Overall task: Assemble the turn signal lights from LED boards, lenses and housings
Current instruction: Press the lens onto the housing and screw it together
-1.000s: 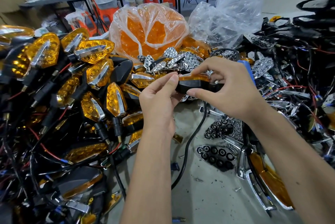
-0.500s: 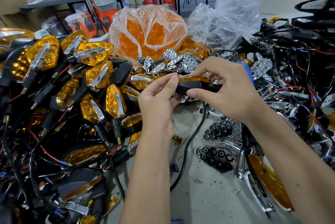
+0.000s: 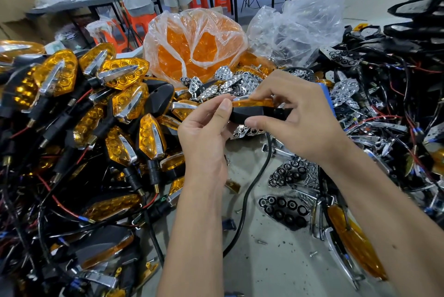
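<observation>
Amber lens [image 3: 252, 103] is pinched onto black housing [image 3: 247, 114] by right hand [image 3: 295, 123]; housing tip is gripped by left hand [image 3: 204, 128], apparently steadying for seating.

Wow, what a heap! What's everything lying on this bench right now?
Finished turn signals: many, amber and black, piled left.
Bag of lenses: one, clear with orange lenses, centre back.
Empty-looking bag: one, clear, right back.
Reflector plates: many, chrome, behind the hands.
Wired housings: many, black, right.
Cable: one, black, hanging from the held light.
Turn signal being assembled: one, amber lens over black housing.
Left hand: grips its left end.
Right hand: pinches its right part.
</observation>
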`<state>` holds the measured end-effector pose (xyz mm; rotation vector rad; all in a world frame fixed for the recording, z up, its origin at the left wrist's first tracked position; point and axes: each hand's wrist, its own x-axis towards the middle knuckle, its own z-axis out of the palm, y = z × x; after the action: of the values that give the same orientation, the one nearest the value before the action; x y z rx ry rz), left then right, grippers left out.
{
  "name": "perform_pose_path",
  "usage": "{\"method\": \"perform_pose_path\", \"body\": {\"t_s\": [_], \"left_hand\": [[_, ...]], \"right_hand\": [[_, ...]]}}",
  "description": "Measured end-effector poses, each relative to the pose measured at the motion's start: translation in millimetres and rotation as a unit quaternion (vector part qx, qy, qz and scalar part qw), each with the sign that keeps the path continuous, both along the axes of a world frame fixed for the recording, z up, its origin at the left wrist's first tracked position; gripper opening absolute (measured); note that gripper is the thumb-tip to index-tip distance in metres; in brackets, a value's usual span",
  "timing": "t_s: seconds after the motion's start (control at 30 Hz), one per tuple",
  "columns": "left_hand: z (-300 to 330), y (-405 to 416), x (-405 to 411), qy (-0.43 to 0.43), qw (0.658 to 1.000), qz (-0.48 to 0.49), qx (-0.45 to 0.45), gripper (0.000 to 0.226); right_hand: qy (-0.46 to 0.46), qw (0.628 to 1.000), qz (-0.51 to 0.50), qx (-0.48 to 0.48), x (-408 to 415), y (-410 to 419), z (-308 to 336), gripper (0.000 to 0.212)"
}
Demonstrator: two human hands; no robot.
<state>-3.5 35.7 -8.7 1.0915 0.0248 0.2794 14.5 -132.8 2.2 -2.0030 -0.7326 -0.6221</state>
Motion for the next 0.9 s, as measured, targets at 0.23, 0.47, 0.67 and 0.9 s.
{"method": "perform_pose_path", "body": {"t_s": [0.23, 0.47, 0.67, 0.9], "left_hand": [[-3, 0, 2, 0.079, 0.996, -0.027, -0.007, 0.013], [-4, -3, -1, 0.134, 0.984, -0.077, 0.085, 0.044], [-4, 2, 2, 0.125, 0.986, -0.099, 0.048, 0.019], [-2, 4, 1, 0.027, 0.986, -0.162, 0.033, 0.030]], "right_hand": [[-0.016, 0.996, -0.039, -0.074, -2, 2, 0, 0.030], [-0.025, 0.991, -0.051, -0.117, 1, -1, -3, 0.037], [0.105, 0.991, -0.066, -0.058, 3, -5, -3, 0.046], [0.203, 0.978, -0.022, -0.025, 4, -15, -1, 0.017]]}}
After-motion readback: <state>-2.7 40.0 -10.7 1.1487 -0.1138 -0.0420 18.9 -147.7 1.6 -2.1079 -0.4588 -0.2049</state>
